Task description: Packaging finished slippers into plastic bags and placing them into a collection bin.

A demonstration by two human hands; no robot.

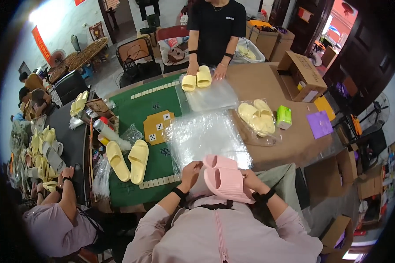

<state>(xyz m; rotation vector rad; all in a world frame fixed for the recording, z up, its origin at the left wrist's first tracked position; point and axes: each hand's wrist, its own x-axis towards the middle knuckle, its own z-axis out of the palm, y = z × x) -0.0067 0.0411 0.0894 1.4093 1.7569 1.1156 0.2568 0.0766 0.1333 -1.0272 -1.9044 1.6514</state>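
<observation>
Close in front of my chest is a pair of pink slippers [226, 177], one partly overlapping the other. My left hand [191, 173] is closed at their left edge. On the other side, my right hand [253, 180] grips the right edge, its fingertips partly hidden by the pink sole. Just beyond the slippers lies a stack of clear plastic bags [206, 138]. To the left, a pair of yellow slippers [128, 162] rests on the green mat [158, 164]. Another yellow pair [256, 117] sits in a clear bag at the right.
Across the table a person [217, 30] touches yellow slippers [196, 79] on more plastic bags. A green box [284, 117], a purple packet [319, 124] and an open cardboard box [303, 76] stand right. A spray can [105, 130] is left; another person [63, 223] sits near piled slippers [46, 151].
</observation>
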